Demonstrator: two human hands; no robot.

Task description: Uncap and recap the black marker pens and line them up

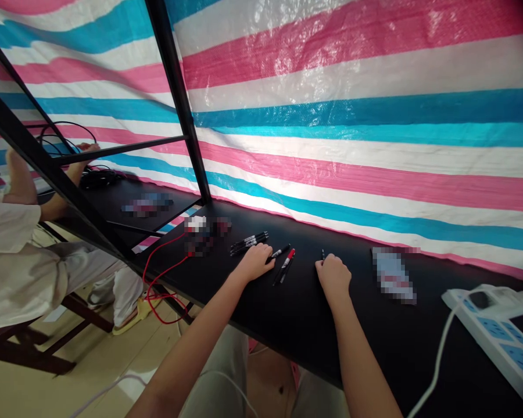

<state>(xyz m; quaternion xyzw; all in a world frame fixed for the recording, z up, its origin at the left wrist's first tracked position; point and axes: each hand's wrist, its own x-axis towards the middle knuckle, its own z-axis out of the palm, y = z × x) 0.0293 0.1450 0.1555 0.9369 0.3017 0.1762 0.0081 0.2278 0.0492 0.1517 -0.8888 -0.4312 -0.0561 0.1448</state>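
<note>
On the black desk point(287, 313), my left hand point(256, 262) is closed around one end of a black marker point(281, 251), whose other end points up and to the right. Just behind that hand lies a small bundle of black markers point(249, 241). Between my two hands rest a red-capped marker point(287, 259) and a dark marker beside it, partly overlapping. My right hand point(335, 277) is closed, palm down, and a short dark marker tip point(323, 254) sticks out past its fingers. The rest of that marker is hidden by the hand.
A white power strip point(497, 331) with a plugged-in adapter and cable lies at the right. Blurred items point(394, 276) lie near it. Red cables point(146, 273) hang off the desk's left end by a black metal frame point(174, 87). Another person point(21, 261) sits at the left.
</note>
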